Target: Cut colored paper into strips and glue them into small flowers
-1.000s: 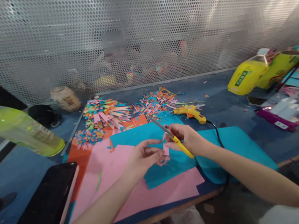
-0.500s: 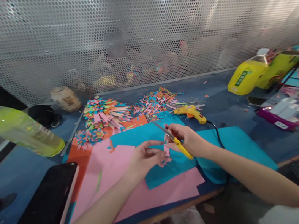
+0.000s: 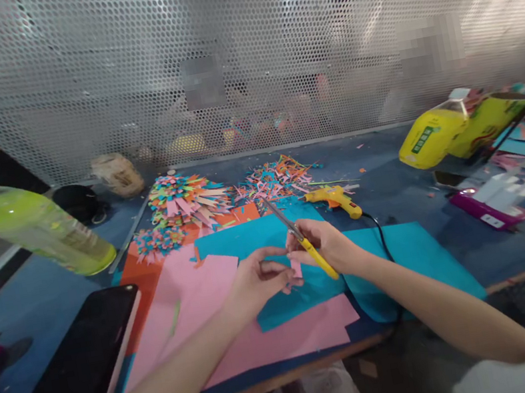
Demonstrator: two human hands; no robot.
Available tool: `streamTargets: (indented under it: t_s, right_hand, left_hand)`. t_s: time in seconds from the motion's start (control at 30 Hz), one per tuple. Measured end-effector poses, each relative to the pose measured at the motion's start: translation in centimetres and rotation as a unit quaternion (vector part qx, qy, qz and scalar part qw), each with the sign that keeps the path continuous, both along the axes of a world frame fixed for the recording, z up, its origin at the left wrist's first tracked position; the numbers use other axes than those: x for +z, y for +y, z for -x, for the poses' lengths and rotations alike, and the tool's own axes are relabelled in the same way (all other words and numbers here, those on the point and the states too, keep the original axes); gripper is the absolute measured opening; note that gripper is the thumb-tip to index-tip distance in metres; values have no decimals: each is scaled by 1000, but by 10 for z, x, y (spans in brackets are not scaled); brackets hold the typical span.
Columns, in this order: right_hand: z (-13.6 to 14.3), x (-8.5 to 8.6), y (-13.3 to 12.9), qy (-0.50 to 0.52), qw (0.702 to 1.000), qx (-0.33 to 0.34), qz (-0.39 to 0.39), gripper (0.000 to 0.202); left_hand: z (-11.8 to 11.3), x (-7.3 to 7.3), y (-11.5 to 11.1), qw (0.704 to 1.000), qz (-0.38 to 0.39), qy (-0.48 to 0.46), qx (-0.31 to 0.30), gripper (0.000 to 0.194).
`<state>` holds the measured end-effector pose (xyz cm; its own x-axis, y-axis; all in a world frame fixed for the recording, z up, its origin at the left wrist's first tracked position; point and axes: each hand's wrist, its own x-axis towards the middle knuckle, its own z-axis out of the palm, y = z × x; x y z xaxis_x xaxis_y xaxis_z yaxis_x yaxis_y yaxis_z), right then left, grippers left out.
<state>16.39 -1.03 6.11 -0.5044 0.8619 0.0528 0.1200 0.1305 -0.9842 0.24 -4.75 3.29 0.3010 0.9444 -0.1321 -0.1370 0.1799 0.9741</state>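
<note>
My left hand (image 3: 264, 277) pinches a small pink paper strip (image 3: 296, 266) above a blue paper sheet (image 3: 283, 311). My right hand (image 3: 326, 245) is closed round yellow-handled scissors (image 3: 318, 258), whose blades point up and to the left. The fingertips of both hands meet near the strip's top; whether the right ones also grip it is hard to tell. Beneath my left forearm lies a large pink paper sheet (image 3: 215, 274). Beyond the hands stand a cone of fringed coloured paper (image 3: 186, 200) and a smaller fringed paper piece (image 3: 158, 240).
A yellow glue gun (image 3: 334, 199) with a black cord lies behind my right hand, near a heap of paper scraps (image 3: 274, 177). At left are a drink bottle (image 3: 38, 222) and a black phone (image 3: 70, 372). Yellow packaging (image 3: 432, 138) and a purple power strip (image 3: 485, 208) sit at right.
The scissors have tilted slightly, their tips shifting a little up and left. Both hands stay close together, with the pink strip now a bit lower and further right.
</note>
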Motion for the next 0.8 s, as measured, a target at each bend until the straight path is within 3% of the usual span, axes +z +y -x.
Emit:
streamTargets:
  t_s: [0.23,0.53,0.8]
  right_hand:
    - [6,5,-5,-2,999,-36,28,33]
    - [2,-1,0,-7,999,-20,-24,29]
    - [2,0,-2,-14,999,-24,-42,28]
  left_hand:
    - [-1,-6,3,1000,17,-3,-9,34]
    - [2,11,-1,998,8,7,60,30]
    - [2,2,1,999,0,18,30,24]
